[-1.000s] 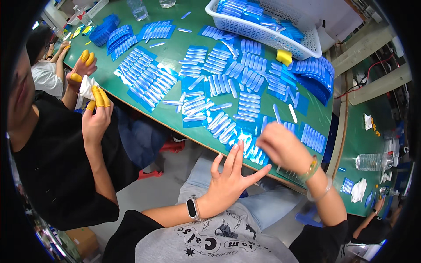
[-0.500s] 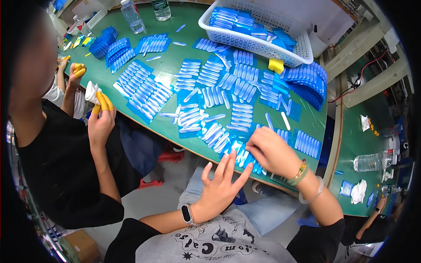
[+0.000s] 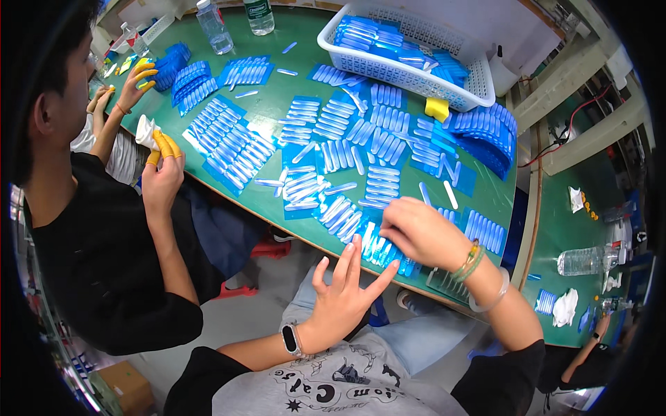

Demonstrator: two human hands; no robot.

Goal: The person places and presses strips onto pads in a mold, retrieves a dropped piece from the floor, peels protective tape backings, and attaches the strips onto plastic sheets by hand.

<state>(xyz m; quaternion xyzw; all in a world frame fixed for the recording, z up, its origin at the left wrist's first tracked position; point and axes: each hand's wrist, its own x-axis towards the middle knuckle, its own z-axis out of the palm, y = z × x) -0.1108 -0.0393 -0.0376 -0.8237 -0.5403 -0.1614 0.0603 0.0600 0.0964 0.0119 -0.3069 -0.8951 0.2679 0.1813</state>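
Note:
My left hand has its fingers spread, and their tips reach the near edge of a blue film sheet at the table's front edge. Along that sheet lies a row of slim, pale, rounded strips. Over the row's right part, my right hand is bent down with thumb and fingers pinched together. What the pinch holds, if anything, is hidden by the hand. Left of the row sits another group of blue-white strips, close to my left fingertips.
Many blue sheets with strips cover the green table. A white basket of them stands at the back, beside a yellow block and a blue stack. At left, a co-worker's yellow-capped fingers hold a white cloth.
My right hand has shifted slightly left, still pinched over the row. My left hand has moved a little left. The co-worker has leaned forward, one hand reaching toward the blue stack.

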